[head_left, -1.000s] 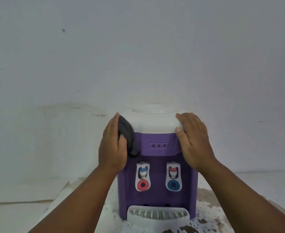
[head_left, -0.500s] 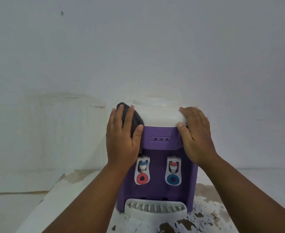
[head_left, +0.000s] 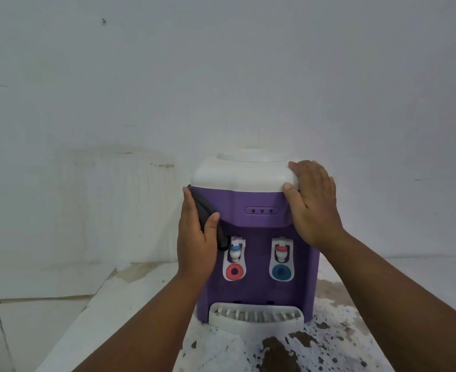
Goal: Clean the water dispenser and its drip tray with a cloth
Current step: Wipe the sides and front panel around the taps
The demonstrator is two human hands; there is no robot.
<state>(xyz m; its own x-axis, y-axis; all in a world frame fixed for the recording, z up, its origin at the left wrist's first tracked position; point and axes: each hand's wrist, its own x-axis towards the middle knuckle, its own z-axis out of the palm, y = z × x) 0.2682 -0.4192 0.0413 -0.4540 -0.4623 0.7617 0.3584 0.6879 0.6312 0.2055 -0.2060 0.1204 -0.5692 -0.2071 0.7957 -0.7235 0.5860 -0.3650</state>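
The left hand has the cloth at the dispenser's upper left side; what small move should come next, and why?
Probably wipe downward: the left hand presses the dark cloth against the dispenser just under its white top, most of that side lies below the cloth, and the right hand steadies the opposite upper corner.

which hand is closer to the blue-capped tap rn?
Left. The left hand presses the dark cloth against the dispenser right beside the blue-capped tap. The right hand rests on the white top, at its right corner, above and across from that tap.
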